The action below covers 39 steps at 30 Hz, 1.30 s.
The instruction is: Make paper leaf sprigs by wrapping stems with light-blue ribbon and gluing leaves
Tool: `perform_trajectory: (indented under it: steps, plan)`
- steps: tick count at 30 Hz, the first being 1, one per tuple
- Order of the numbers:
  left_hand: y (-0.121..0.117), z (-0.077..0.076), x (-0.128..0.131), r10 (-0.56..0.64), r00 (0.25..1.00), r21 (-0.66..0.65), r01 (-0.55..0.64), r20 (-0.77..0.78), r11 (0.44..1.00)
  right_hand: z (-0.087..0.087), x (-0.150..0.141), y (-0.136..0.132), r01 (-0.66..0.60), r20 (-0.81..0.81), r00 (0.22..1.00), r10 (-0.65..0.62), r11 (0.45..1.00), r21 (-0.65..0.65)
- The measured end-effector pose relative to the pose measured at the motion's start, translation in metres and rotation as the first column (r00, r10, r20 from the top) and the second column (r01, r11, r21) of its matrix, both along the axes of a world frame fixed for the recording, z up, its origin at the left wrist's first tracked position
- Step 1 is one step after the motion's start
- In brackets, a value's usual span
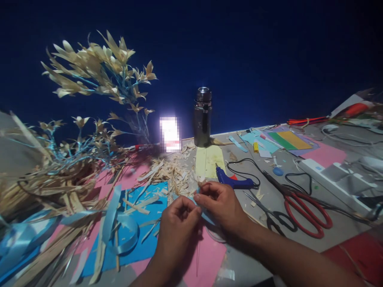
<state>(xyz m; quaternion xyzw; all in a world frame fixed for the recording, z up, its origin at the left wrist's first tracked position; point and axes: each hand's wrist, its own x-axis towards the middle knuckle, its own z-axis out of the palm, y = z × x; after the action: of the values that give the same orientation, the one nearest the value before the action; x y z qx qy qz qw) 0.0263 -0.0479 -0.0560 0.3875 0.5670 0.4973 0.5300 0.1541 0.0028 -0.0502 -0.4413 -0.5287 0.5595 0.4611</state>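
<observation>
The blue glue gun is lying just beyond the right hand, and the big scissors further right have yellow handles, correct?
Not quite: the big scissors have red handles, not yellow ones, as the head view shows. The blue glue gun does lie just beyond the right hand, with those scissors further right.

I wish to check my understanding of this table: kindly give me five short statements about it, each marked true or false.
1. The glue gun is blue. True.
2. The flask stands upright beyond the yellow paper. True.
3. The larger scissors have black handles. False: their handles are red.
4. The right hand grips the larger scissors. False: it is close to the left hand, and those scissors lie apart from both.
5. A curl of light-blue ribbon lies to the left of the left hand. True.
</observation>
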Motion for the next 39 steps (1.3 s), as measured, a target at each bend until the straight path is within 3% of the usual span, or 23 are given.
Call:
perform_trajectory:
  steps: [5,10,19,22,27,34,39]
  plan:
    - [-0.001,-0.002,0.001,-0.048,0.971,0.000,0.049,0.236,0.999,-0.003,0.006,0.000,-0.078,-0.146,0.987,0.062,0.991,-0.106]
    - [0.000,-0.006,-0.002,-0.143,0.878,0.007,0.157,0.457,0.988,-0.003,0.008,0.002,-0.344,-0.440,0.874,0.206,0.902,-0.261]
    - [0.001,-0.001,-0.001,-0.223,0.765,0.004,0.277,0.605,0.961,0.000,0.009,0.003,-0.297,-0.480,0.867,0.132,0.911,-0.286]
    - [0.001,-0.002,-0.002,-0.221,0.767,0.002,0.275,0.603,0.961,0.000,0.008,0.003,-0.275,-0.462,0.878,0.125,0.921,-0.275]
    - [0.001,-0.003,-0.002,-0.178,0.845,-0.006,0.210,0.504,0.978,-0.001,0.008,0.002,-0.253,-0.407,0.902,0.145,0.941,-0.225]
    - [-0.002,-0.005,0.005,-0.025,0.958,0.003,0.025,0.286,1.000,0.000,0.003,-0.005,-0.170,-0.229,0.964,0.136,0.976,-0.134]
    - [-0.005,-0.004,0.009,0.051,0.975,-0.026,-0.047,0.215,0.999,-0.007,-0.001,-0.009,-0.106,-0.135,0.987,0.087,0.984,-0.144]
